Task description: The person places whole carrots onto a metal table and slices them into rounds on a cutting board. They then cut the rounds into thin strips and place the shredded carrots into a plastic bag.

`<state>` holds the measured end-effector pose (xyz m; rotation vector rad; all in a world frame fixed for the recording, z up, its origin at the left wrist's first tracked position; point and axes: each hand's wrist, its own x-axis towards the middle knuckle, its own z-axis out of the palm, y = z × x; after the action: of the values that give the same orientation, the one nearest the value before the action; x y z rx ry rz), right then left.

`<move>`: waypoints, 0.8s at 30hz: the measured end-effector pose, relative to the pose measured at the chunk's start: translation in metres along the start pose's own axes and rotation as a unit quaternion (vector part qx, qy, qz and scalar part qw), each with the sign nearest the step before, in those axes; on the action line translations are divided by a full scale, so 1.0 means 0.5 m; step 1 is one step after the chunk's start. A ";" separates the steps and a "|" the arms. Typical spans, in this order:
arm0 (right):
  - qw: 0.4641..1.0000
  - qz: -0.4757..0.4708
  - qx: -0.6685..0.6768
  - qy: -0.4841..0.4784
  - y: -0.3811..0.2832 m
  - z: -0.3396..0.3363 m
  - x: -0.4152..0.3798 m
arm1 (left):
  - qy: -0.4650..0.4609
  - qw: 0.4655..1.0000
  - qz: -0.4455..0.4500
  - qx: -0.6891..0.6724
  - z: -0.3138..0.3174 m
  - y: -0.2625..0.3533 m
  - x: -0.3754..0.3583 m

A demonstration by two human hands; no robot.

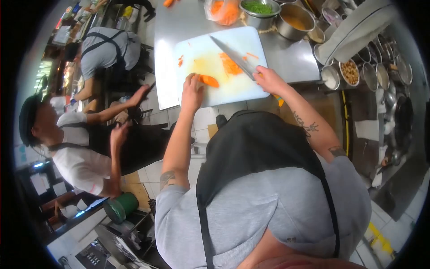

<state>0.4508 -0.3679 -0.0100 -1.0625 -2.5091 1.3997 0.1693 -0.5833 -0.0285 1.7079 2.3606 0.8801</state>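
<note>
My right hand is closed round the handle of a large kitchen knife, whose blade slants up and to the left over the white cutting board. With its fingers closed on one end, my left hand holds a piece of carrot against the board. Thin carrot strips lie in a pile beside the blade, partly covered by it. A few orange scraps rest near the board's left side. The blade is apart from the carrot piece.
Behind the board stand a bag of carrot, a bowl of chopped greens and a pot of brownish liquid. Several small containers, one with nuts, are at right. Two people in aprons, one nearby, work at left.
</note>
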 end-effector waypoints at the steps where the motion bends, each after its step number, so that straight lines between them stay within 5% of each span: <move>1: 0.999 -0.019 -0.032 0.004 -0.021 0.014 -0.009 | -0.006 1.000 0.008 -0.027 0.002 0.007 0.018; 5: 0.991 -0.028 -0.134 -0.004 -0.075 0.083 -0.026 | -0.021 1.000 -0.004 -0.009 0.029 0.003 0.060; 10: 0.982 0.010 -0.189 -0.029 -0.098 0.113 -0.047 | -0.037 0.996 0.086 0.006 0.058 0.034 0.078; 24: 0.988 0.067 -0.137 -0.022 -0.068 0.094 -0.067 | 0.044 0.989 0.143 0.012 0.088 0.041 0.068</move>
<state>0.4402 -0.4336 -0.0024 -1.2804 -2.7684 1.1408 0.1916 -0.5313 -0.0461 2.0962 2.2200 0.9893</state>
